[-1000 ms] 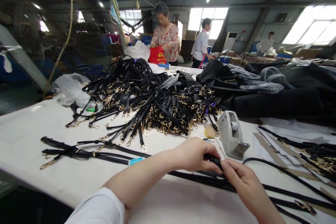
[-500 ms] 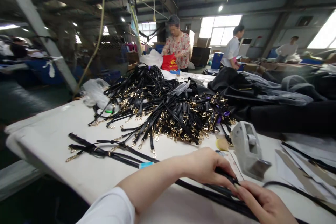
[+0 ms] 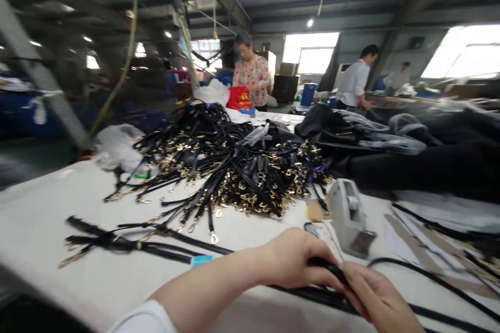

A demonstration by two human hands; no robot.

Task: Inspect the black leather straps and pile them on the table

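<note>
Near the table's front edge, my left hand [image 3: 300, 259] is closed around a black strap [image 3: 330, 265]. My right hand [image 3: 377, 291] pinches the same strap just to the right, and the fingers of both hands meet there. More black straps [image 3: 304, 295] run under my hands along the white table [image 3: 42, 187]. To the left their ends lie loosely together, with gold clasps [image 3: 70, 260] and a light-blue band [image 3: 202, 260] around or on them. What exactly sits between my fingertips is hidden.
A big heap of black straps with gold clasps [image 3: 250, 177] covers the table's middle. Behind my hands stands a grey tape dispenser [image 3: 349, 218], beside a yellow round item [image 3: 314, 213]. Black material [image 3: 422, 166] lies at right. A person [image 3: 252, 75] works across the table.
The whole view has shifted, so the table and heap sit farther left. Both hands stay together on the strap; my right fingers have moved slightly closer over the left fingertips.
</note>
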